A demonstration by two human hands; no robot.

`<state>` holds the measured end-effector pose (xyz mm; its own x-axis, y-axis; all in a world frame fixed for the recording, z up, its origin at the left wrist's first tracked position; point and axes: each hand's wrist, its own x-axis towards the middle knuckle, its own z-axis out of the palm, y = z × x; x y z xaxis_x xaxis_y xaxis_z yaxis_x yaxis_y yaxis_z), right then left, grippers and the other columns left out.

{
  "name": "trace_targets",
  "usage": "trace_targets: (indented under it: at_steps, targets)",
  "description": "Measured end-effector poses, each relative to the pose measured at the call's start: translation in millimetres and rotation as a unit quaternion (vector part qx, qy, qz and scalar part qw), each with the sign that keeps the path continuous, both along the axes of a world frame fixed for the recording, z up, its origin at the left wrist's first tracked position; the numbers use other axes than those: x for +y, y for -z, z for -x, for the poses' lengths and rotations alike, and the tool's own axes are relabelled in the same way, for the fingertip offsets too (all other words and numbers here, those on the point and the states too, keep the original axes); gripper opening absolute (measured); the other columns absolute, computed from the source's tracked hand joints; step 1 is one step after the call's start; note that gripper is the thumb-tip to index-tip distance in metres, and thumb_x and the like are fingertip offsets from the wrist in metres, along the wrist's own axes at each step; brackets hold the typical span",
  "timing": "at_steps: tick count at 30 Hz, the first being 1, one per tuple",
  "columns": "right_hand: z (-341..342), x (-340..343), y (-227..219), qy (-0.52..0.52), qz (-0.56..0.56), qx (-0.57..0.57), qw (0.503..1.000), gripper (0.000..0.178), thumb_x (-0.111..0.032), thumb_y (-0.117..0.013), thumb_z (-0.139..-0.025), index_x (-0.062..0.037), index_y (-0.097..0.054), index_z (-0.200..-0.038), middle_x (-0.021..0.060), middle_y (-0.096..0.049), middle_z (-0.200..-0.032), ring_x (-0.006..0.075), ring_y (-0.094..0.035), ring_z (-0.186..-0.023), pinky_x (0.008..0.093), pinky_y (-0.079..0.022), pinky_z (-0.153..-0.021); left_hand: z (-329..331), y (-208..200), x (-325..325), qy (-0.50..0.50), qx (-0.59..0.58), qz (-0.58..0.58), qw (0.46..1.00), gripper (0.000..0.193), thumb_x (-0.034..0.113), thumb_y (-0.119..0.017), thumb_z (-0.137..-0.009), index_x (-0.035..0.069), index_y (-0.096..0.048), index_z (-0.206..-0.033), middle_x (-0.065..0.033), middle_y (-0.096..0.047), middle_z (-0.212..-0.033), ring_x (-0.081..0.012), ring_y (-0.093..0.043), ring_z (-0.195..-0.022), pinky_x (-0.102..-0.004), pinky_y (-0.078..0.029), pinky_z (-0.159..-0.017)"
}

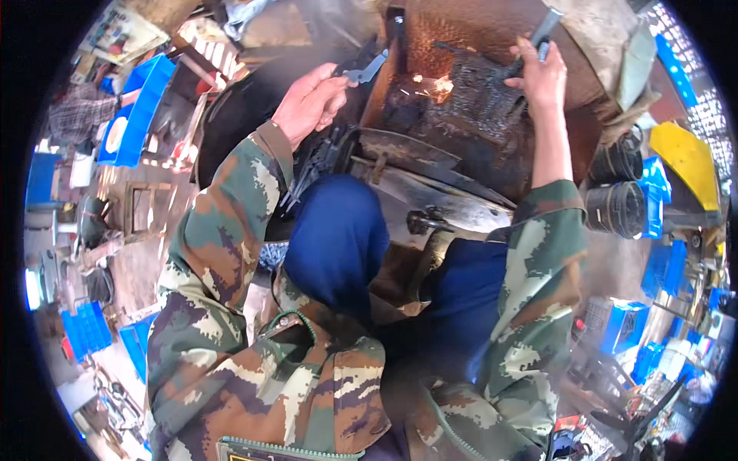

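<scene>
My left hand [311,104] is closed around one end of a small, angled flat metal piece [367,71], whose bluish-grey tip points up and right. It hangs over the left edge of a rusty brown metal box [492,165]. On the far right side of that box, my right hand [543,77] grips a grey metal strip [546,27] that sticks up past the fingers. Its lower end is hard to make out. Bright orange sparks [440,87] glow inside the box between the hands, over a dark, crusted surface.
Beside my left forearm stands a dark round tub [231,115], with several long dark metal pieces [317,165] near my knee. Black buckets [617,209] and a yellow panel [684,165] are at the right. A blue bin [138,111] stands at the left.
</scene>
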<state>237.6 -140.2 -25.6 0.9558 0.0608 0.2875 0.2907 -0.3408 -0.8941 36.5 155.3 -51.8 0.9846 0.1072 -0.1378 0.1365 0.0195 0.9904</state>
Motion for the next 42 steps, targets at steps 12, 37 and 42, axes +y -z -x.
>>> trace_targets:
  at_steps: [12, 37, 42]
  targets:
    - [4.6, 1.7, 2.6, 0.013, 0.018, 0.005, 1.000, 0.031, -0.025, -0.064, -0.098, -0.0015, -0.058, -0.117, 0.0092, -0.075, -0.094, 0.0201, -0.070, -0.054, 0.0337, -0.058, -0.058, -85.0, -60.5, -118.3, 0.076, -0.121, 0.043, 0.989, 0.022, 0.026, -0.054, -0.105, 0.005, -0.060, -0.107, 0.0090, -0.039, -0.064, 0.0004, -0.031, -0.049, -0.0199, -0.024, -0.043]
    - [6.9, 3.7, -4.2, -0.018, -0.039, -0.009, 0.999, 0.025, -0.019, -0.063, -0.098, 0.0013, -0.057, -0.110, 0.0124, -0.067, -0.091, 0.0182, -0.066, -0.068, 0.0289, -0.056, -0.043, -139.0, 26.4, -124.5, -0.081, -0.079, 0.019, 0.993, 0.017, 0.023, -0.065, -0.095, 0.009, -0.074, -0.096, 0.0081, -0.048, -0.068, -0.0029, -0.038, -0.055, -0.0244, -0.031, -0.050]
    - [6.8, 2.6, -5.1, -0.022, -0.028, -0.009, 0.999, 0.024, -0.019, -0.063, -0.098, 0.0013, -0.058, -0.109, 0.0123, -0.067, -0.090, 0.0177, -0.066, -0.069, 0.0286, -0.056, -0.042, -142.4, 28.1, -129.6, -0.099, -0.105, 0.027, 0.989, 0.020, 0.028, -0.067, -0.093, 0.011, -0.075, -0.100, 0.0073, -0.048, -0.068, -0.0033, -0.039, -0.056, -0.0235, -0.038, -0.053]
